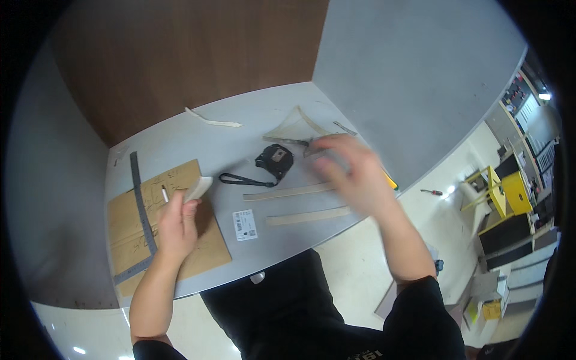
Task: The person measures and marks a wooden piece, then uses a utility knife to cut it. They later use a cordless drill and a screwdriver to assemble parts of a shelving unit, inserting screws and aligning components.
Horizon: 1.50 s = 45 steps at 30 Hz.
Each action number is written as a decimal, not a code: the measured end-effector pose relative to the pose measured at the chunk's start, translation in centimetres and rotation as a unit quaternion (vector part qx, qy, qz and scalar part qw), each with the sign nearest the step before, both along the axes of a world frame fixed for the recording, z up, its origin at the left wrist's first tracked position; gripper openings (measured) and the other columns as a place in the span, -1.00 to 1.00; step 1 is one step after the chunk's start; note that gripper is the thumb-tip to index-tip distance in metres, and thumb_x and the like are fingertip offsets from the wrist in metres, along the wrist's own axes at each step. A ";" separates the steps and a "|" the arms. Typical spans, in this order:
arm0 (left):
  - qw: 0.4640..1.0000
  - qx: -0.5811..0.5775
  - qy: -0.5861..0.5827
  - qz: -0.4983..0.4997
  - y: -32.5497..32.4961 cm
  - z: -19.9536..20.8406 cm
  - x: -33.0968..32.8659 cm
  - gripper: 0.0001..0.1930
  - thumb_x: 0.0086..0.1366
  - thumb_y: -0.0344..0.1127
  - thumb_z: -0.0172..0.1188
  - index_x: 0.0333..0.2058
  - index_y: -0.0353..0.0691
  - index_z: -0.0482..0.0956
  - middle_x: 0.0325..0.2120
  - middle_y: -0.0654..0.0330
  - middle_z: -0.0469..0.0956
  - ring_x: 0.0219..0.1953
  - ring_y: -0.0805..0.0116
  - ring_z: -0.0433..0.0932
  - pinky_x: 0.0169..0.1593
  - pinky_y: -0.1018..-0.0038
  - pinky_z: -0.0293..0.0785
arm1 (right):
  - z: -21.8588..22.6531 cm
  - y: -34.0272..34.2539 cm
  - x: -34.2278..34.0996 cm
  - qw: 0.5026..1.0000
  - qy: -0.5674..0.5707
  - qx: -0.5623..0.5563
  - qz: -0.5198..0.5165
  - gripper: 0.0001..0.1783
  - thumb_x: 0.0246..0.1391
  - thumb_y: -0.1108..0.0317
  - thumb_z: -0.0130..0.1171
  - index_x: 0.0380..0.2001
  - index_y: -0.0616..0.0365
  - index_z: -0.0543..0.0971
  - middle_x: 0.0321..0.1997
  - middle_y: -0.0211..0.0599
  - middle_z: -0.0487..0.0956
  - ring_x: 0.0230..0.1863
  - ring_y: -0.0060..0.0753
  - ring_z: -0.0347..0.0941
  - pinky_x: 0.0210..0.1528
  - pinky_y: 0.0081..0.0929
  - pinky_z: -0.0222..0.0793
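My left hand [177, 222] is closed over the cardboard on the left, gripping a short beige strip [200, 188] that sticks out beyond the thumb. A slim white pen-like stick with a dark tip [165, 193] shows beside its fingers; whether it is held too I cannot tell. My right hand [354, 171] is smeared by motion above the right side of the table, so its fingers and anything in them are unclear. Beneath and beside it lie two flat beige strips [307, 216]. A black tape measure [276, 159] with a wrist strap rests left of that hand.
A dark metal square ruler [141, 204] lies on the brown cardboard [207, 240]. Near the front sits a white printed label [245, 225]. Further back are a curled pale strip [213, 122] and a bent beige strip [309, 122]. Grey panels [414, 78] flank the table [240, 144].
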<state>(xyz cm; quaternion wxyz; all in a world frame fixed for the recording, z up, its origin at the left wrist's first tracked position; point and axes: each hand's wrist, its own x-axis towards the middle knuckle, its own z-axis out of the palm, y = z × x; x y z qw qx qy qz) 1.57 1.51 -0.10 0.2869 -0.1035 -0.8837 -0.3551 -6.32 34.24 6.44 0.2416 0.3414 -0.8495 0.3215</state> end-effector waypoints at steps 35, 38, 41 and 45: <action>0.950 -0.023 0.147 -0.273 2.2 1.2 3.5 -0.68 -0.01 -0.19 0.40 -0.31 -0.26 0.63 -0.66 0.33 0.50 -0.69 0.45 0.42 -0.62 0.56 0.28 | -4.9 -1.5 16.5 0.896 -0.371 -0.244 0.022 -0.31 -0.34 0.81 -0.04 -0.01 0.19 0.53 0.46 0.02 -0.01 0.48 0.10 -0.10 0.42 -0.03 -0.06; 0.944 -0.044 0.106 -0.311 2.9 2.4 3.4 -0.61 0.26 0.02 0.21 -0.37 -0.27 0.64 -0.73 0.28 0.50 -0.72 0.41 0.45 -0.59 0.56 0.33 | -3.5 -1.0 15.7 0.947 -0.296 -0.115 -0.053 -0.51 -0.31 0.71 0.07 -0.17 0.24 0.55 0.48 0.11 -0.12 0.48 0.20 -0.17 0.40 -0.04 -0.05; 0.942 -0.046 0.114 -0.313 4.7 3.2 3.5 -0.57 0.27 0.08 0.16 -0.40 -0.23 0.67 -0.76 0.29 0.46 -0.73 0.40 0.44 -0.59 0.53 0.32 | -3.1 -0.3 14.8 0.977 -0.209 0.051 -0.006 -0.39 -0.35 0.73 -0.10 -0.08 0.32 0.55 0.49 0.16 -0.16 0.49 0.18 -0.19 0.37 -0.12 0.04; 0.922 0.002 0.113 -0.370 6.6 6.6 2.6 -0.75 0.25 -0.21 0.19 -0.32 -0.33 0.62 -0.69 0.20 0.51 -0.71 0.32 0.46 -0.58 0.47 0.36 | -2.8 0.2 14.9 0.978 -0.204 -0.038 0.011 -0.45 -0.34 0.71 0.00 -0.14 0.24 0.60 0.49 0.18 -0.16 0.49 0.23 -0.20 0.40 -0.13 -0.10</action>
